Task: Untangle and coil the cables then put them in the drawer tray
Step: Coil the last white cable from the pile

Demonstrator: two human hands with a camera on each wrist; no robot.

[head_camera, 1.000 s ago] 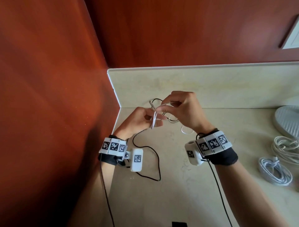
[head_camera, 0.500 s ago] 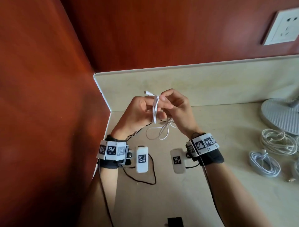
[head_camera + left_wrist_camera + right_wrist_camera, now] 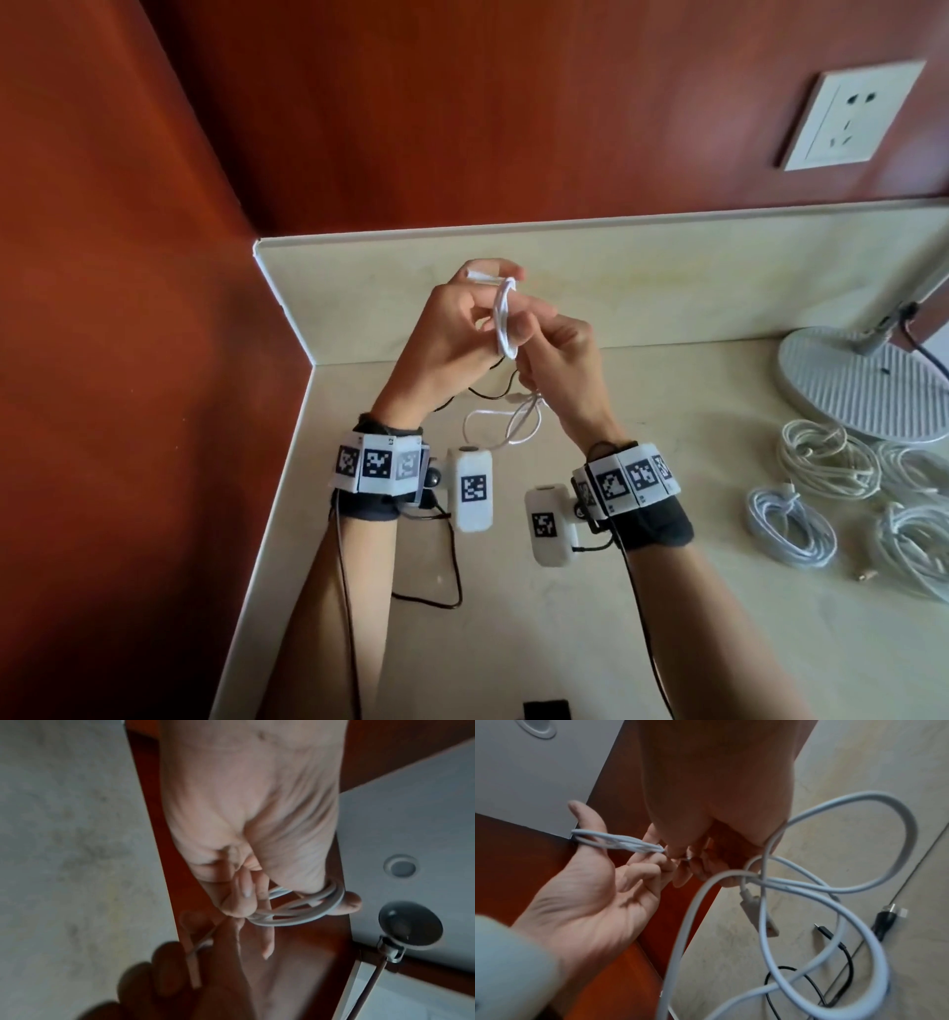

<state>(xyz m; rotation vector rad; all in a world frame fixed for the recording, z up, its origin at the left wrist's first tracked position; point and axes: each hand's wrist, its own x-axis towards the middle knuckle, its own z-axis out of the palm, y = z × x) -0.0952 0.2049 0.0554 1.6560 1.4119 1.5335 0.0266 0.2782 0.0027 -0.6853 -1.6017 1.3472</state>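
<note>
We stand over a pale stone surface (image 3: 565, 642) set into a corner of red-brown wall (image 3: 128, 308), with a white socket plate (image 3: 852, 115) on the back wall. At the far right sits the round ribbed base of a lamp (image 3: 857, 385), and just in front of it several coiled white cables (image 3: 816, 462) lie close together on the surface.

Above the corner we hold both hands raised, close together. Our left hand (image 3: 452, 329) carries a small coil of white cable (image 3: 505, 318) looped round its thumb and fingers (image 3: 652, 837), the fingers partly curled and keeping the loops in place. Our right hand (image 3: 557, 360) meets it from the right, its fingers (image 3: 267, 933) curled and pinching the same cable at the lower edge of the coil.

From there the loose remainder of the white cable (image 3: 834, 882) hangs down in open loops, its white plug (image 3: 759, 914) dangling, and trails onto the surface between our wrists. A thin black cable (image 3: 834, 973) lies on the surface beneath it, with a small black plug (image 3: 822, 931) at one end.
</note>
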